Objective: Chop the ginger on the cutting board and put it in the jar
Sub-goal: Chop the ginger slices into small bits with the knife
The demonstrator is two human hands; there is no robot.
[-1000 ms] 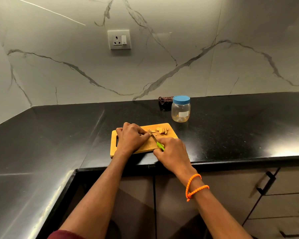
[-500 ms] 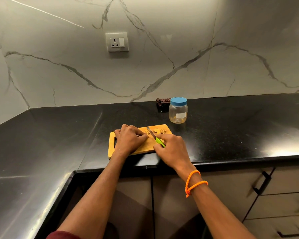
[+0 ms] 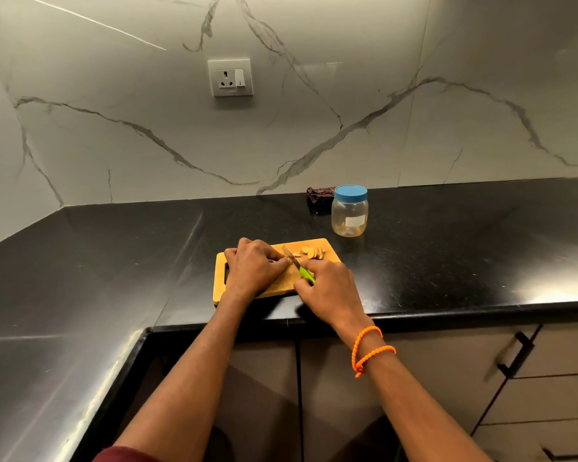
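The cutting board (image 3: 244,296) lies at the counter's (image 3: 447,261) front edge. The left hand (image 3: 252,266), fingers curled, pins the ginger (image 3: 289,260) mid-board; the right hand (image 3: 331,288) grips the green-handled knife (image 3: 297,265), blade beside those fingertips. Cut slices (image 3: 312,252) lie near the board's far right corner. The lidded jar (image 3: 349,211) stands behind that corner, with open counter to its right

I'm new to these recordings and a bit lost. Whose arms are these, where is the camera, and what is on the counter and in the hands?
There is no machine here: a person wears a camera on the head, looking down at their own arms. On the black counter lies a wooden cutting board with ginger slices. The right hand grips a knife with a green handle. The left hand holds the uncut ginger, mostly hidden under its fingers. Behind the board stands a jar with its blue lid on, and a dark cloth.
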